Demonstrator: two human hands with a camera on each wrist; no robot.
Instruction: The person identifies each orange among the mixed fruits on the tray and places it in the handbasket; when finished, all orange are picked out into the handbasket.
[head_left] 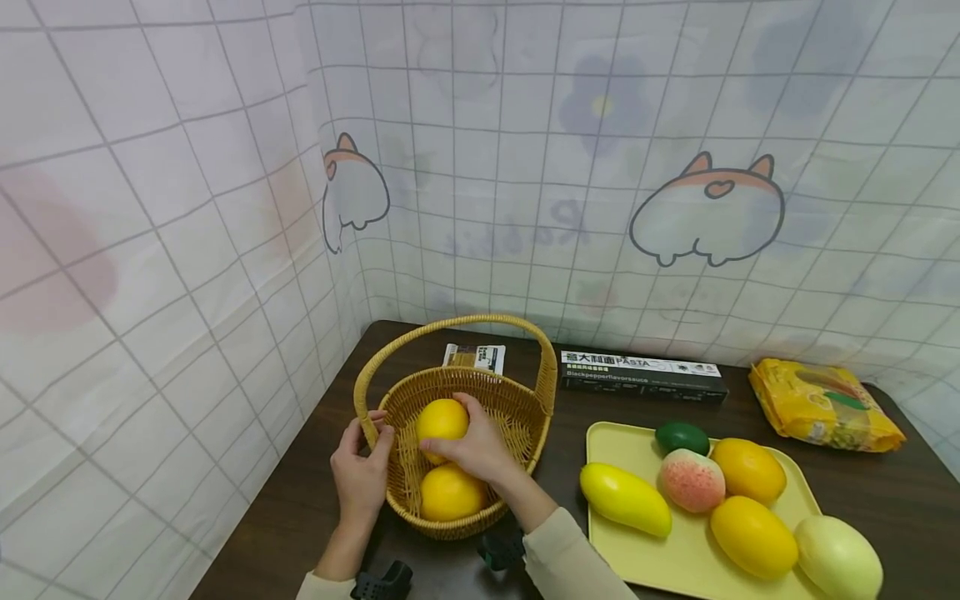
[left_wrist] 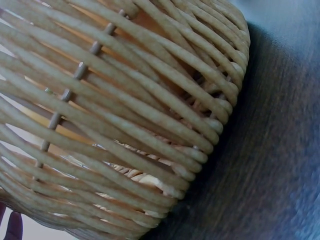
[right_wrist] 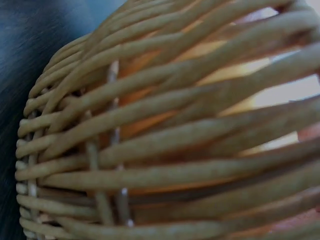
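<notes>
A wicker basket (head_left: 530, 433) with a tall arched handle stands on the dark table, and its woven wall fills both wrist views. My left hand (head_left: 360, 475) grips the basket's left rim at the foot of the handle. Inside the basket, my right hand (head_left: 483, 446) holds a rounded yellow-orange fruit (head_left: 441, 419) between thumb and fingers. A second yellow-orange fruit (head_left: 453, 493) lies in the basket, nearer to me. Dark fingertips (left_wrist: 14, 227) show at the lower left corner of the left wrist view. The fruit's underside is hidden.
Right of the basket, a yellow tray (head_left: 611, 546) bears several fruits, including a peach (head_left: 692, 481) and a long yellow fruit (head_left: 626, 498). Behind stand a black-and-white pasta box (head_left: 641, 379), a yellow packet (head_left: 825, 406) and a small packet (head_left: 476, 357). A grid-patterned curtain (head_left: 495, 167) borders the table.
</notes>
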